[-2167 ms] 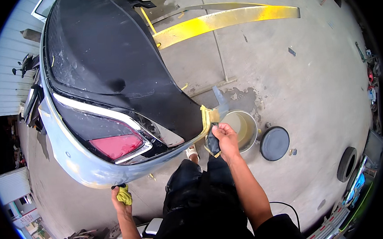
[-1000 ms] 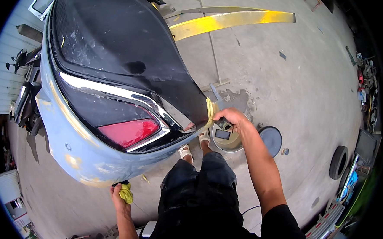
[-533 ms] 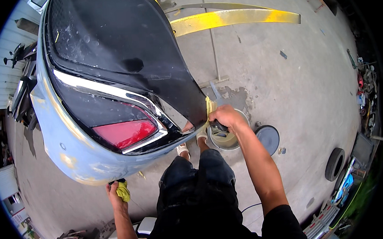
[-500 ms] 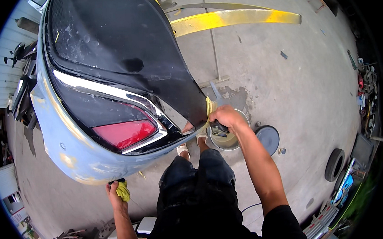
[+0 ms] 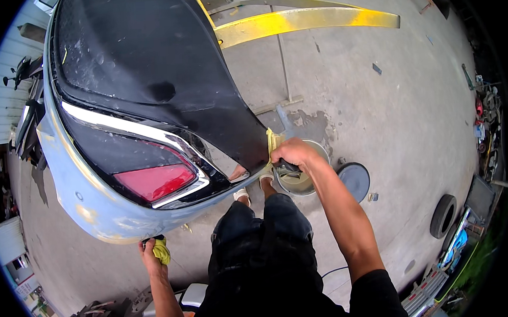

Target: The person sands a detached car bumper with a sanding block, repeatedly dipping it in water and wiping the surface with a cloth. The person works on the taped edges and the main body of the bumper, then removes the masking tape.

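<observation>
In front of me is a car bumper (image 5: pixel 86 184), light blue outside with pale filler patches, black inside, with chrome trim and a red reflector (image 5: pixel 156 182). My left hand (image 5: pixel 149 257) is closed around a crumpled yellow-green cloth (image 5: pixel 162 251) and a small black piece at the bumper's near lower edge. My right hand (image 5: pixel 296 154) is at the bumper's right end, its fingers wrapped round a dark-handled tool (image 5: pixel 288 167). A bluish-grey blade shape (image 5: pixel 283 118) shows beyond that hand. Yellowish material (image 5: pixel 274 140) sits along the bumper's edge beside my fingers. The fingers partly hide the tool.
A bucket (image 5: pixel 318 185) stands on the floor under my right hand, with a round dark lid (image 5: pixel 354 182) beside it. Yellow metal bars (image 5: pixel 310 21) reach out behind the bumper. At the right lie a tyre (image 5: pixel 443 216) and assorted parts. Motorbikes (image 5: pixel 29 121) stand at the left.
The bumper has shifted slightly left in the view, and my right hand has moved a little left with it. My left hand has barely moved. Both hands keep their hold.
</observation>
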Tool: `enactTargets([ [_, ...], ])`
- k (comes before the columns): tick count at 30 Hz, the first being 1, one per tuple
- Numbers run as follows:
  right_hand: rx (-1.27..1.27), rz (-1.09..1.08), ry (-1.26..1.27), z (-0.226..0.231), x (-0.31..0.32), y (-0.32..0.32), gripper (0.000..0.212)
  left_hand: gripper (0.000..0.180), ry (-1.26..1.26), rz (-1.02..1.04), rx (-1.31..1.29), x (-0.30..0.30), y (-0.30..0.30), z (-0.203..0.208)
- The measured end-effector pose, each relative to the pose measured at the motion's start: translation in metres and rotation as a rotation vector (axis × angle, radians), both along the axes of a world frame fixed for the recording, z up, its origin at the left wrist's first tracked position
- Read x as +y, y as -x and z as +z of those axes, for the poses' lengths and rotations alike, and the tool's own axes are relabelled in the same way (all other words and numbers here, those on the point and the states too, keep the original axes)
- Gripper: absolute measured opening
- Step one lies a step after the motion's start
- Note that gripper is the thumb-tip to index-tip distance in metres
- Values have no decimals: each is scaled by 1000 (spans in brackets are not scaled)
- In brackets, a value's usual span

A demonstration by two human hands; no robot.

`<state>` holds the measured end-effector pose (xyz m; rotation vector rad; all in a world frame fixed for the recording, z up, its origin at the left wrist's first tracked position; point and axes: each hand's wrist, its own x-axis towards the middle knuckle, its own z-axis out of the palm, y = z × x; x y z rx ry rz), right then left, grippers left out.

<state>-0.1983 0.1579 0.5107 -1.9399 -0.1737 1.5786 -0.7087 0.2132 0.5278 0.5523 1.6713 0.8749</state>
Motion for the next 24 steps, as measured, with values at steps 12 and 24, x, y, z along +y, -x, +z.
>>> enactTargets([
  [12,96,-120,-103,4,-21,-8,17,67,-18,-45,-8,0,4,-7],
  [24,68,-211,-123,5,-17,14,11,45,-36,20,69,-3,-18,7],
])
